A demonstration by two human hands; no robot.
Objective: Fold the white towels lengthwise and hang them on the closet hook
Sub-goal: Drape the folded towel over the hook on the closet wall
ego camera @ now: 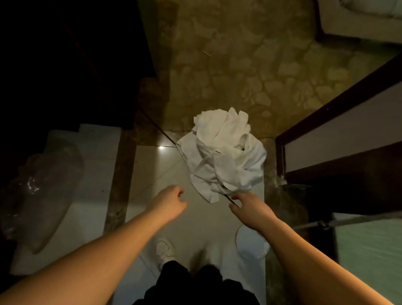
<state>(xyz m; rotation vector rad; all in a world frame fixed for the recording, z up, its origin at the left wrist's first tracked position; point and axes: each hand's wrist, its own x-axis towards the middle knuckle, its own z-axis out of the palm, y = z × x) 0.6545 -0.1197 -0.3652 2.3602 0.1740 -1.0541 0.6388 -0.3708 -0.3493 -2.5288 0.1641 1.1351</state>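
A crumpled heap of white towels (222, 154) lies on the floor ahead of me, where the pale tiles meet the patterned stone floor. My right hand (248, 208) reaches down to the heap's near edge, its fingertips touching the cloth; whether it pinches the towel is unclear. My left hand (174, 199) hovers a little left of the heap with loosely curled fingers and holds nothing. No closet hook is visible.
A dark-framed door or panel (360, 134) stands at the right. A clear plastic bag (42, 192) lies on a pale ledge at the left. My white shoes (166, 249) and a round white object (251, 243) are on the tiles near my feet.
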